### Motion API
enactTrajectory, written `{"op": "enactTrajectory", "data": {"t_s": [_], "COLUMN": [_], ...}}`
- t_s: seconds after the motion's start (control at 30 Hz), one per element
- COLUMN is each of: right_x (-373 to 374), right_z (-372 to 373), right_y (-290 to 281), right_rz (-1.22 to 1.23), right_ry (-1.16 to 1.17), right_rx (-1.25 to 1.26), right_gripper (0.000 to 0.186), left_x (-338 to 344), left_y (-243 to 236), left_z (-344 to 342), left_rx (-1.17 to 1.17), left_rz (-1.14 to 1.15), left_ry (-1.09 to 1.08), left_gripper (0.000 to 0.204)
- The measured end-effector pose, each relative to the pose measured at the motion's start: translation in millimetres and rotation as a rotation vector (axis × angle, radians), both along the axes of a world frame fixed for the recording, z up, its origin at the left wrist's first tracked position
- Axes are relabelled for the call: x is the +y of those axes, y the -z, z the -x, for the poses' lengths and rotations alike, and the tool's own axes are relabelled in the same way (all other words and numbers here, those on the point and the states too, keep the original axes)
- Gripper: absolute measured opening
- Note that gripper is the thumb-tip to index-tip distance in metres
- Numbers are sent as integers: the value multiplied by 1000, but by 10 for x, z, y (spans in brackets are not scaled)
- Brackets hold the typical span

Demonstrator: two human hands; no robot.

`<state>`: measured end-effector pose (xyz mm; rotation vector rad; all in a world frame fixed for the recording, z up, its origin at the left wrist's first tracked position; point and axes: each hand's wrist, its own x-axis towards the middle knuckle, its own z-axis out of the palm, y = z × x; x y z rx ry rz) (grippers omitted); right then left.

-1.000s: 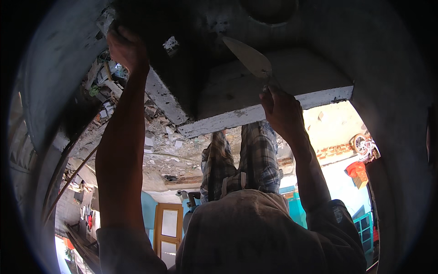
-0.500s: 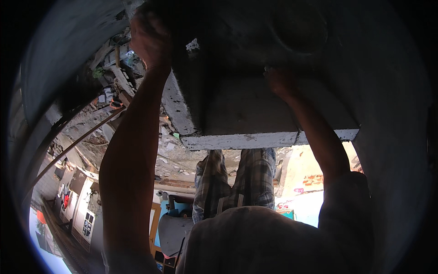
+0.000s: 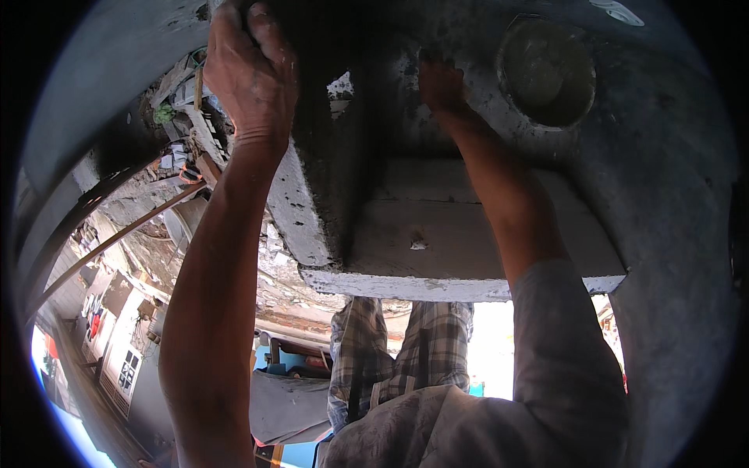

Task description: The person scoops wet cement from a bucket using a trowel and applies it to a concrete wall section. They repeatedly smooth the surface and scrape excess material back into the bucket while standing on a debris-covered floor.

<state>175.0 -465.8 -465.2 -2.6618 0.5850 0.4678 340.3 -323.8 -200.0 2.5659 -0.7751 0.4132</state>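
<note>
My left hand is at the top left, its fingers curled over the edge of a rough grey concrete ledge. Inside the shaded recess, my right hand is closed close to the grey plastered surface. Shadow hides its fingertips, and I cannot make out whether something is in them. A round container with grey material inside stands to the right of that hand. A pale chipped patch marks the ledge between my hands. Below the recess runs a pale front edge.
Rubble and broken boards lie beyond the ledge on the left. A long thin pole slants across there. A curved grey wall rises on the right. Below are plaid-covered legs and a grey sheet-like surface.
My right hand has moved up and left, deeper into the recess. My left hand stays at the ledge. The view has shifted, and the round container shows more clearly.
</note>
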Motion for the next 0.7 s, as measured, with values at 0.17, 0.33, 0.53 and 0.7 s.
{"op": "enactTrajectory", "data": {"t_s": [0.17, 0.33, 0.53, 0.7], "right_x": [70, 182, 102, 15], "right_z": [804, 1683, 2182, 2118], "right_y": [-26, -47, 433, 820], "right_rz": [-13, -16, -290, -51], "right_ry": [-219, -454, -376, -467], "right_rx": [34, 62, 170, -551], "right_gripper": [42, 47, 36, 45], "left_x": [69, 68, 12, -23], "left_y": [79, 80, 22, -5], "left_z": [22, -7, -22, 15], "left_rx": [56, -32, -35, 64], "left_rz": [-71, -15, -11, -19], "left_ry": [-117, -107, 38, -37], "left_gripper": [40, 36, 36, 38]}}
